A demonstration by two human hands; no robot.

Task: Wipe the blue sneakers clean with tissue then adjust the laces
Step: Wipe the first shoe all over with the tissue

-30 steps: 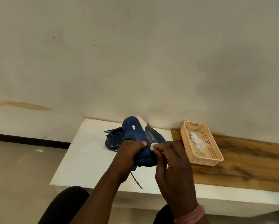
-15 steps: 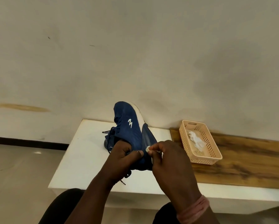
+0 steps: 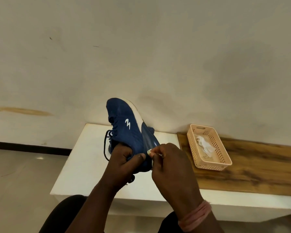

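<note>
Wiping step is in hand, by my read. Left hand [image 3: 124, 158] grips the blue sneaker [image 3: 126, 126] at its heel end, fingers curled round the upper, toe tipped up and away toward the wall. Shoe is lifted off the white table [image 3: 84, 158], not resting on it. Right hand [image 3: 168, 158] pinches a small wad of tissue [image 3: 149, 151] between thumb and fingertips, pressed against the dark blue sole panel near the heel, just beside the left thumb.

Laces [image 3: 107, 143] hang loose on the left side of the shoe, one loop dangling below the left hand. Not touched yet.

A second blue shape shows just behind the held shoe, at its right edge; probably the other sneaker, mostly hidden, can't confirm.

Further out: peach perforated basket [image 3: 225, 158] sits on the wooden bench top [image 3: 259, 165] to the right, well apart from the hands, with crumpled white tissue inside. Pale wall behind, tiled floor to the left.

Next move, as I judge it:
- keep the left grip firm so the shoe doesn't twist under rubbing pressure
- run the wad along the sole edge and white midsole, turning the shoe to reach the far side
- wad looks tiny; a fresh piece from the basket may be needed
- laces come after the wipe, and that needs the right hand freed of tissue
</note>
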